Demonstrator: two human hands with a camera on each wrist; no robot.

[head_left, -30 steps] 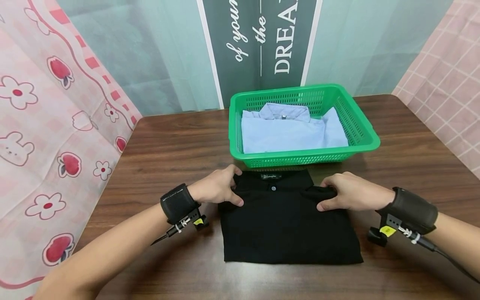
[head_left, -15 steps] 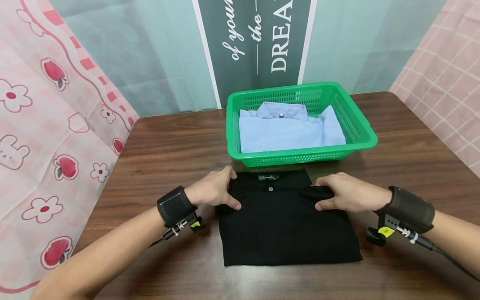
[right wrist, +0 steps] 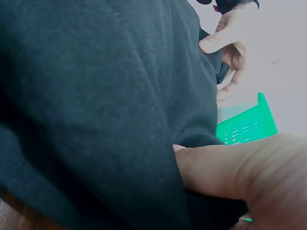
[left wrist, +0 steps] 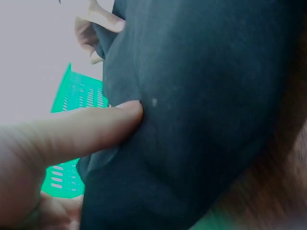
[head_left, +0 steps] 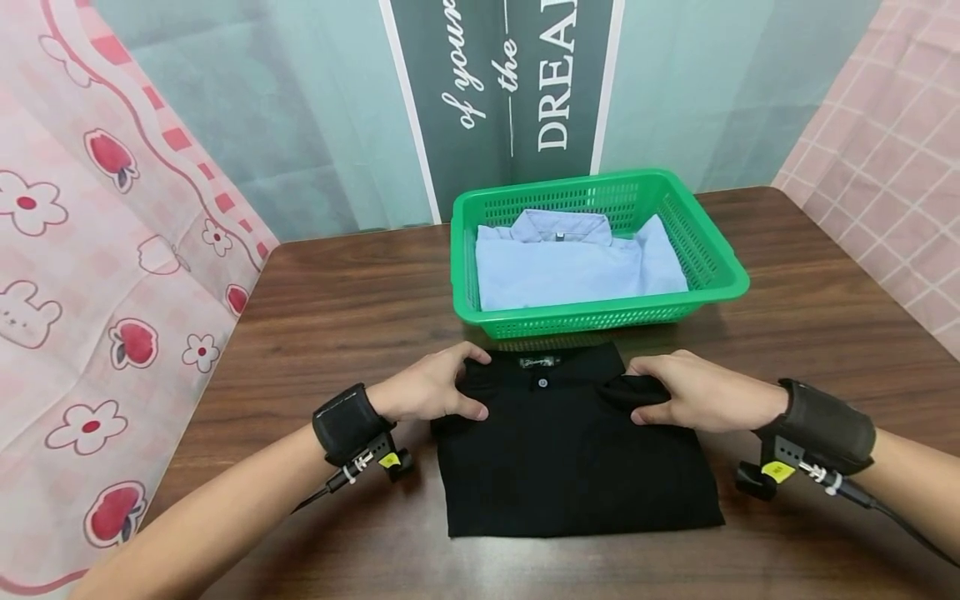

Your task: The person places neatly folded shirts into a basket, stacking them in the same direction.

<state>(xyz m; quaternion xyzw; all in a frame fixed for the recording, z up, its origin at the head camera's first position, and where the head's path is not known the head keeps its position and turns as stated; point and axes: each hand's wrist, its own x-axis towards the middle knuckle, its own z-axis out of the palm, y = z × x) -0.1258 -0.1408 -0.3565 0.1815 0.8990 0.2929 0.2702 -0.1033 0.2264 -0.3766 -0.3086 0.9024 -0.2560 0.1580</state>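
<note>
A folded black shirt [head_left: 570, 454] lies on the wooden table [head_left: 352, 292], its collar end close to a green basket [head_left: 712, 258]. My left hand [head_left: 431, 387] pinches the shirt's upper left corner, thumb on top. My right hand [head_left: 690, 392] pinches the upper right corner the same way. In the left wrist view my thumb [left wrist: 81, 132] presses on the black shirt [left wrist: 192, 96], with the green basket [left wrist: 72, 96] behind. The right wrist view shows my thumb [right wrist: 225, 167] on the black shirt [right wrist: 96, 96] and the left hand [right wrist: 230, 33] across from it.
A folded light blue shirt [head_left: 577, 262] lies inside the green basket at the table's far middle. A pink patterned curtain [head_left: 97, 250] hangs along the left, pink checked cloth [head_left: 892, 150] at the right. A dark banner [head_left: 517, 83] stands behind the basket.
Both hands keep their pinch on the shirt's top corners. The hands and shirt have hardly moved; the view has shifted slightly.
</note>
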